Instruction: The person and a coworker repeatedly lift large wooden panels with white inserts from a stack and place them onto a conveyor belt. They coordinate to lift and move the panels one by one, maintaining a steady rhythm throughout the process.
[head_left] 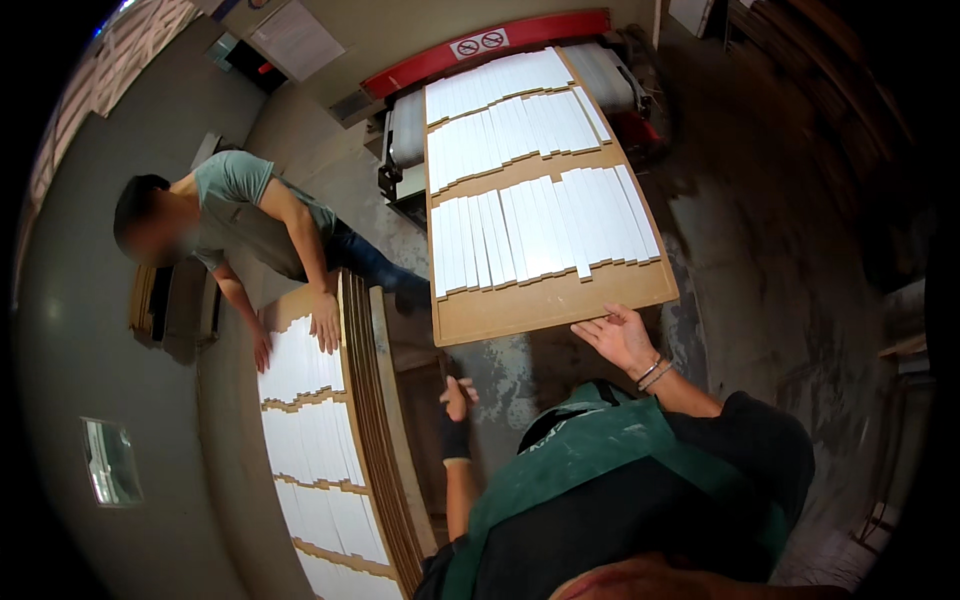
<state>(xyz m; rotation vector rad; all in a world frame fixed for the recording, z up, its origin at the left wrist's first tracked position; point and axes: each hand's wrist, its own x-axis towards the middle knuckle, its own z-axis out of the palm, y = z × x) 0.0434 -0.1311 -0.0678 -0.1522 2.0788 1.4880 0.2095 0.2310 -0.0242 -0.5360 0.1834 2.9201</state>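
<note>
A large brown board [540, 315] bearing rows of thin white strips [545, 225] reaches toward me from a machine with a red front bar. At the board's near edge is my right hand [622, 342], fingers stretched out and fingertips by the rim; whether they press on it is hard to tell. My left hand [458, 399], with a dark band at the wrist, hangs below the board's near left corner, apart from it. Its fingers are loosely bent and spread, and nothing shows in them. To the left stands a stack of boards [385, 450], its top one covered with similar white strips [315, 440].
A co-worker [250, 205] leans over the stack's far end, both hands on its white strips. Behind the long board sits the machine with its red bar [420, 70] and pale rollers [408, 128]. A grey wall [90, 330] runs along the left.
</note>
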